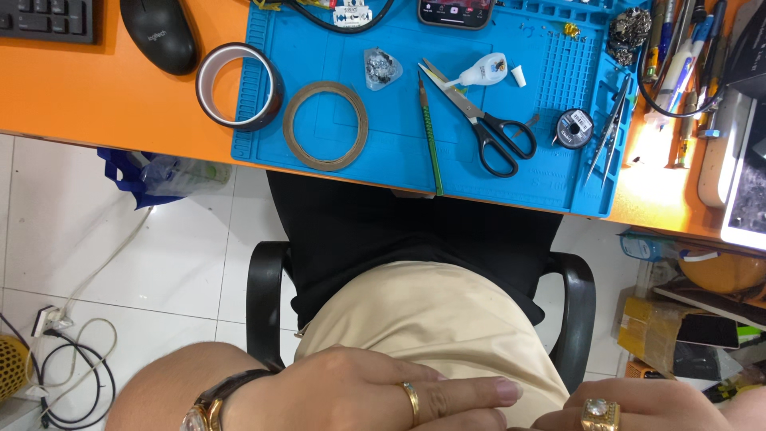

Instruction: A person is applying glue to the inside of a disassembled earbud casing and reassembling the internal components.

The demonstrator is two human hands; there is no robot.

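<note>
Head view looks down on you seated in a black armchair [263, 295], both hands low at the bottom edge, over your lap. Your left hand [359, 391] lies flat with fingers stretched out toward the right, holding nothing; it wears one gold band, and a watch [211, 403] sits on that wrist. Your right hand [638, 409] is only partly in frame, one large stone ring [600, 413] showing; its fingertips meet the left fingertips near the bottom, and you cannot tell how far it is open or whether it grips anything.

Everything on the bench lies well apart from both hands, up at the top of the frame. On the blue silicone work mat [375, 160], the things nearest to you are one green pencil-like tool [431, 136], reaching to the mat's near edge, and one pair of black-handled scissors [487, 120] just beside it to the right. You have two tape rolls: a flat brown one [325, 126] on the mat and a taller dark one [239, 86] straddling the mat's left edge. Count also one small glue bottle [483, 72] with its white cap [519, 76] lying apart, one small solder spool [574, 128], one pair of tweezers [610, 132], one phone [455, 12] at the far edge. One black mouse [158, 32] rests on the orange desk [96, 96].
</note>
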